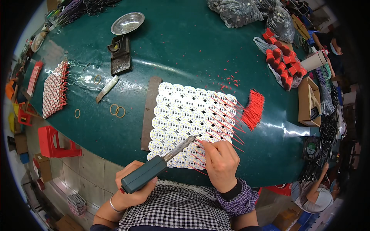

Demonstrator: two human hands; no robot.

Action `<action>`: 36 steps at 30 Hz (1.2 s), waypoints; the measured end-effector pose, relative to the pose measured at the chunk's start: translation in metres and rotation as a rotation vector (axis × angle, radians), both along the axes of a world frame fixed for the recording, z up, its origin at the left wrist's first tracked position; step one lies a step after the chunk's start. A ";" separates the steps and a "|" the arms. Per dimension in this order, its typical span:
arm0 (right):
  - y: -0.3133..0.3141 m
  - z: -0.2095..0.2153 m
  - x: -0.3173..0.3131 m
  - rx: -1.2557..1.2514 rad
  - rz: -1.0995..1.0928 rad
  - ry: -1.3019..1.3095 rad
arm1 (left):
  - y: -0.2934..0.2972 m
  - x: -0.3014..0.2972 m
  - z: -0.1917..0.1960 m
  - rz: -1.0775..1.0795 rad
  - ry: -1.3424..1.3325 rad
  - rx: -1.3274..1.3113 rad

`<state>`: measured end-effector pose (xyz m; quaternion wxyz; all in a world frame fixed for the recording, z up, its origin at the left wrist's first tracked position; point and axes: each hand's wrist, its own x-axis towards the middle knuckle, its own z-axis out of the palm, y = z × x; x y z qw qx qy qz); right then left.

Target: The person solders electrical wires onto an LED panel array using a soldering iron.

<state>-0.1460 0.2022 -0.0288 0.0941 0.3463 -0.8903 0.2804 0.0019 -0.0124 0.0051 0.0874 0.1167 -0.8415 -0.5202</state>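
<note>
Soldering red wires onto a sheet of round white boards

Left hand [133, 188] grips the soldering iron [158, 165], tip on the board sheet [181, 111] on the green worktop [192, 50]; right hand [220, 163] pinches a red wire [200, 143] beside the tip; a slip could burn fingers or shift the wire.

I am viewing a dark green tabletop [185, 50]. A panel of round white circuit boards [181, 115] is lying flat near its front edge, with a brown strip [149, 111] just beside the panel's left side. A bundle of red wires [254, 108] is resting to the panel's right. Rubber bands [117, 111] are lying left of the strip. A metal bowl [127, 22] is sitting at the far side, near a soldering iron stand [120, 56]. A second stack of boards [54, 89] is lying at the far left, and red wire spools [283, 61] are piling at the right.
</note>
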 end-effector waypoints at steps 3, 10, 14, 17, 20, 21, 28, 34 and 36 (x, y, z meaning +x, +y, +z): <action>0.001 0.007 0.001 0.018 -0.003 -0.012 | -0.001 -0.001 0.002 0.039 -0.008 0.037; 0.011 0.062 0.005 0.128 0.014 -0.029 | -0.006 0.001 0.001 0.118 -0.046 0.116; -0.002 0.049 -0.006 -0.002 0.056 0.000 | -0.008 -0.003 0.001 0.124 -0.051 0.123; -0.010 0.018 -0.013 -0.036 0.027 0.020 | -0.009 -0.008 0.001 0.093 -0.008 0.086; -0.013 0.003 -0.014 -0.044 0.015 0.022 | -0.011 -0.008 -0.004 0.078 -0.003 0.076; -0.013 0.002 -0.014 -0.050 0.010 0.027 | -0.011 -0.009 -0.003 0.079 -0.004 0.076; -0.015 0.000 -0.015 -0.059 -0.008 0.011 | -0.009 -0.014 -0.001 0.064 -0.068 0.135; -0.013 -0.003 -0.015 -0.033 0.007 0.022 | -0.008 -0.016 -0.001 0.058 -0.089 0.161; -0.013 -0.003 -0.015 -0.029 0.005 0.023 | -0.008 -0.016 -0.001 0.053 -0.089 0.158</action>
